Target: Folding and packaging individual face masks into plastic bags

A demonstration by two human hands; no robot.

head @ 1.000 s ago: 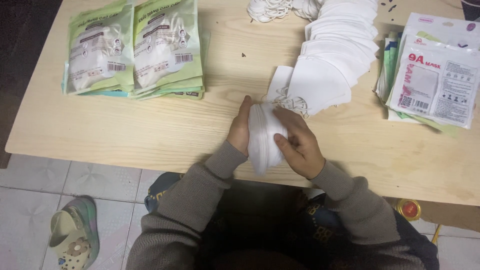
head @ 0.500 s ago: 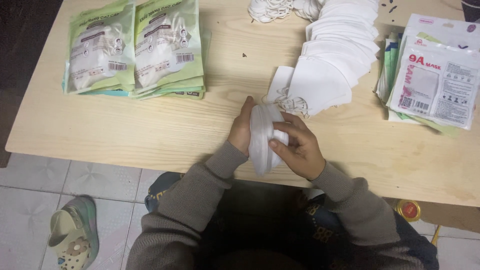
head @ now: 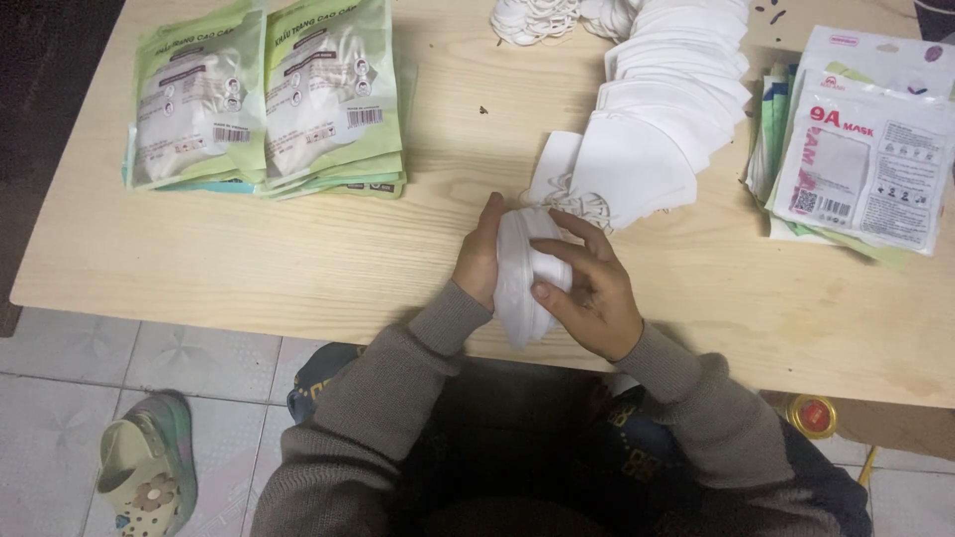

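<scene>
Two green packets [head: 269, 99] lie far left on the wooden table [head: 249, 259]. The left hand [head: 479, 257] presses flat fingers against a stack of white masks [head: 524, 273] near the table's front edge. The right hand [head: 589, 288] pinches it, fingers curled. More white masks [head: 667, 129] fan out behind.

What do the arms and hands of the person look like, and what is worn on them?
Both arms are covered to the wrists by long grey-brown knitted sleeves with ribbed cuffs. The left hand and the right hand are bare: no gloves, and no rings or watch can be seen.
</scene>
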